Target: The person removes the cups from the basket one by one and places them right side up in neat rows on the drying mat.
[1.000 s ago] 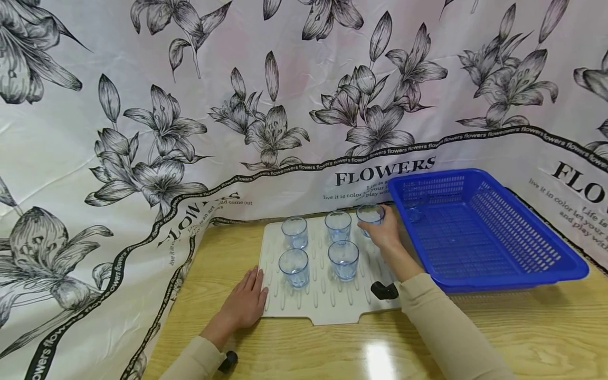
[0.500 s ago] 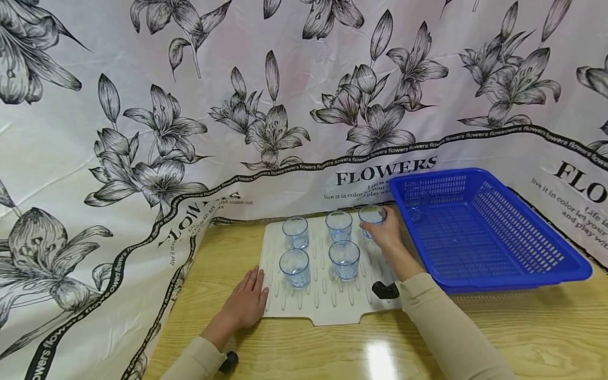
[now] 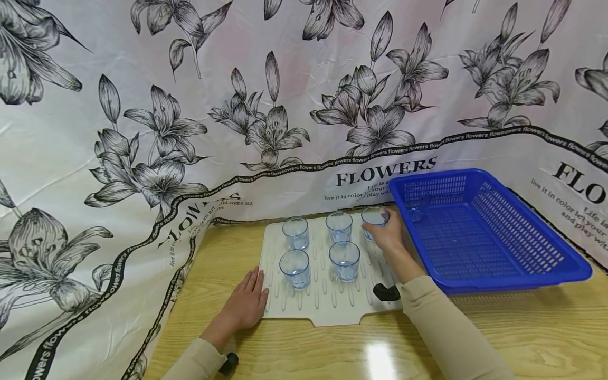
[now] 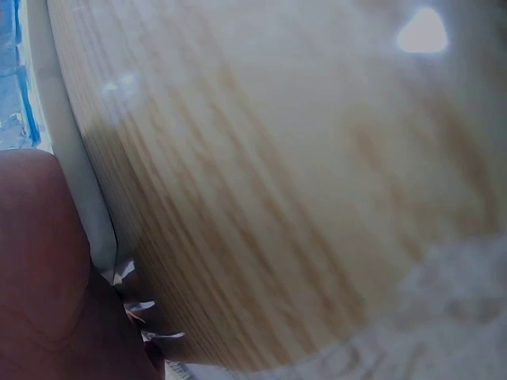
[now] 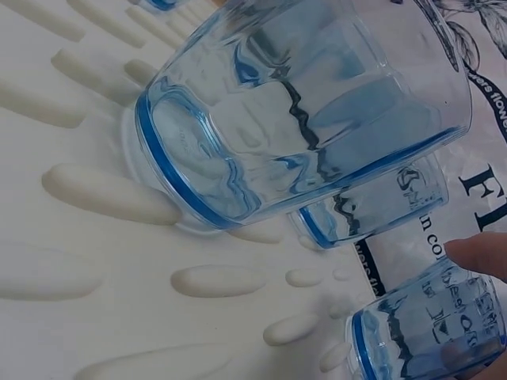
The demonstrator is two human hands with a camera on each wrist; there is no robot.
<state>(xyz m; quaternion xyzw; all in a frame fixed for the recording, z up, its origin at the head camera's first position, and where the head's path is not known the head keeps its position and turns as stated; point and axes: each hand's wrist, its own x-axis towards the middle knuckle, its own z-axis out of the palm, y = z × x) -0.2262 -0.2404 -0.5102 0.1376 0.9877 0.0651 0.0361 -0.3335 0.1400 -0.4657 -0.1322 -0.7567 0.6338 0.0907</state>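
At the back right corner of a ribbed white draining board (image 3: 304,311), my right hand (image 3: 391,232) holds a clear bluish drinking glass (image 3: 372,217) between thumb and fingers. Its base appears to be at the board in the right wrist view, where a fingertip (image 5: 479,253) touches the held glass (image 5: 420,324). The other glasses stand upright: back left (image 3: 295,232), back middle (image 3: 339,227), front left (image 3: 295,269) and front middle (image 3: 344,261). My left hand (image 3: 244,303) lies with extended fingers against the board's left edge.
A blue perforated plastic basket (image 3: 503,282) stands right of the board, with a clear glass (image 3: 415,211) in its far left corner. Flower-printed cloth (image 3: 285,195) hangs behind and left. The wooden table (image 3: 328,353) shows in front.
My right hand has shifted the held glass slightly to the right, a little farther from the back middle glass. The left hand stays at the board's edge.
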